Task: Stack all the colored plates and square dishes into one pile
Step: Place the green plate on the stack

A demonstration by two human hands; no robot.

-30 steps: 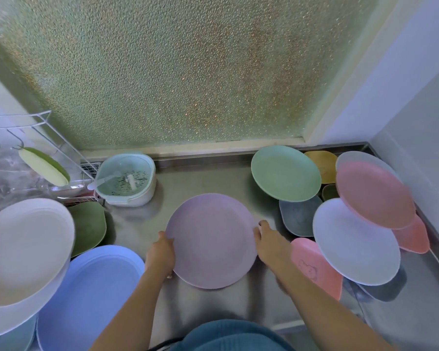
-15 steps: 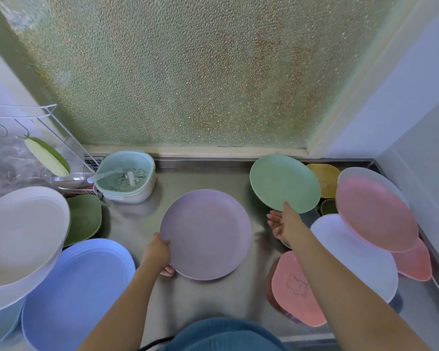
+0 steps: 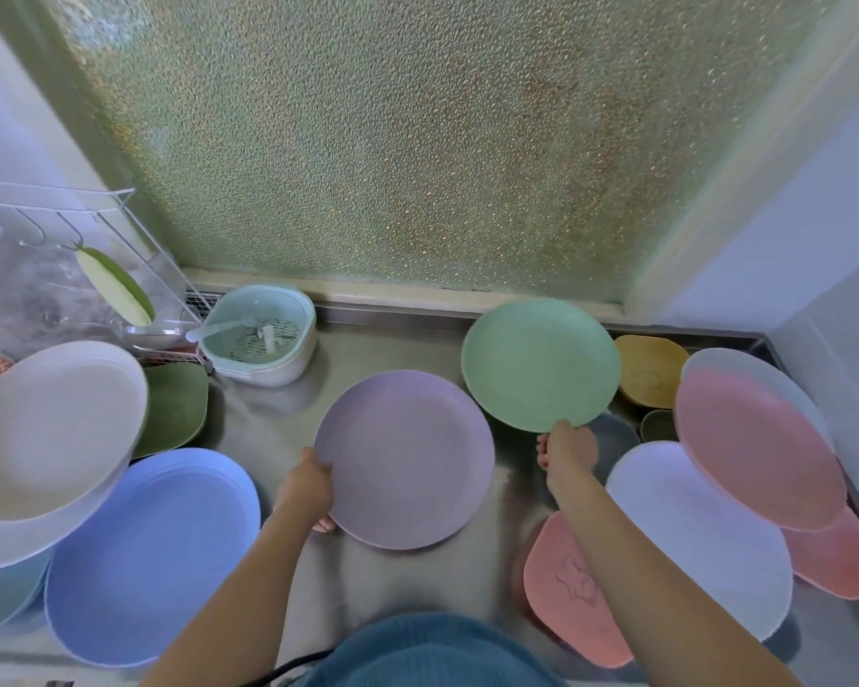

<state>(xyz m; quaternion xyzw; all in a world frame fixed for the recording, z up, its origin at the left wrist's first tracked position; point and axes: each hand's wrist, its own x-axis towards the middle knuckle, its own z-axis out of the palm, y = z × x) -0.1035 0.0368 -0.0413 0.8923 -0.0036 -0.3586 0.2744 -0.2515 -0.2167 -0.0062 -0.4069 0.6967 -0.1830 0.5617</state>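
A round purple plate (image 3: pixel 405 458) lies in the middle of the steel counter (image 3: pixel 269 419). My left hand (image 3: pixel 304 485) grips its near left rim. My right hand (image 3: pixel 566 451) pinches the near edge of a tilted green plate (image 3: pixel 539 364) to the right of it. Beneath that hand lies a grey square dish (image 3: pixel 613 441). On the right sit a white plate (image 3: pixel 700 538), a pink plate (image 3: pixel 755 448) over it, a pink square dish (image 3: pixel 574 602), another pink dish (image 3: pixel 836 562) and a yellow square dish (image 3: pixel 650 369). On the left are a blue plate (image 3: pixel 150 557), a beige plate (image 3: pixel 55 428) and a dark green square dish (image 3: pixel 174 409).
A pale green strainer bowl (image 3: pixel 259 334) stands at the back left, by a white wire rack (image 3: pixel 70 225). A frosted glass pane (image 3: pixel 393 141) rises behind the counter, a white wall (image 3: pixel 814 215) closes the right side. A small dark green cup (image 3: pixel 658 424) sits among the right dishes.
My right hand left the purple plate's right rim, reached to the right and took hold of the green plate's near edge. My left hand kept its hold on the purple plate.
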